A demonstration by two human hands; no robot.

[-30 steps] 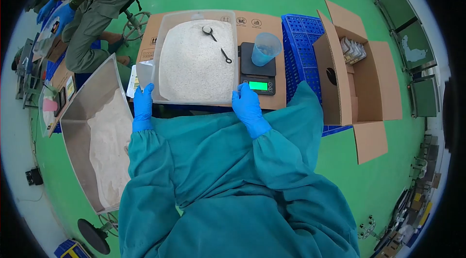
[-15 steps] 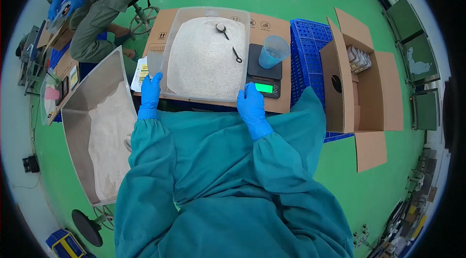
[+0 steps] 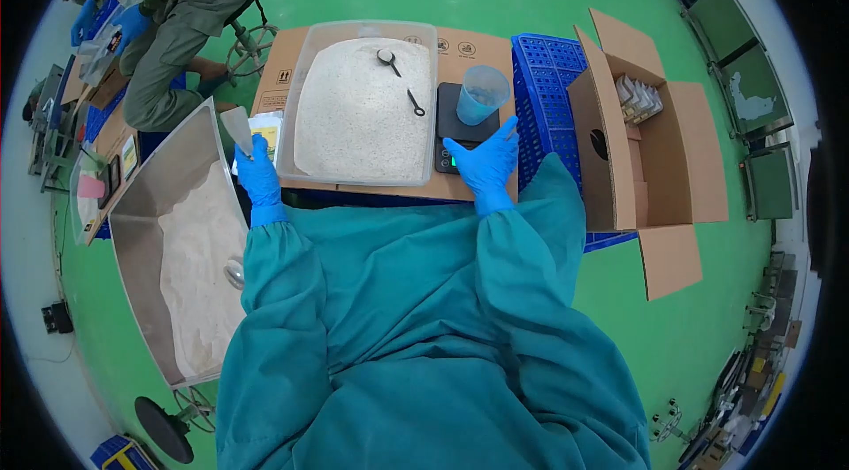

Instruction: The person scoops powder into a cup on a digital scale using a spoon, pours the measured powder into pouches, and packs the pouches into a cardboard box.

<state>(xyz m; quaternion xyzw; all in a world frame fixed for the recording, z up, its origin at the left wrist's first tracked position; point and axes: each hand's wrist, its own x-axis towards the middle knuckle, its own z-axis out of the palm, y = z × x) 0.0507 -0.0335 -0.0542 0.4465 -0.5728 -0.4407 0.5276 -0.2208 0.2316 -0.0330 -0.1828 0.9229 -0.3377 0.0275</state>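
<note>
My left hand, in a blue glove, is closed on the lower end of a pale translucent pouch. The pouch stands up from my fingers, beside the left wall of a clear plastic tub of whitish powder. Two small black scoops lie on that powder: one scoop holds some of it, the other scoop is lower right. My right hand, also gloved, is spread open over the front of a black digital scale, partly hiding its green display. On the scale stands a translucent blue cup.
A deep metal bin of powder stands at left, with a shiny metal object in it. Printed packets lie left of the tub. At right are a blue crate and an open carton holding pouches. A co-worker sits upper left.
My left hand has moved left with the pouch, away from the tub. My right hand has opened its fingers and shifted right, across the scale's front.
</note>
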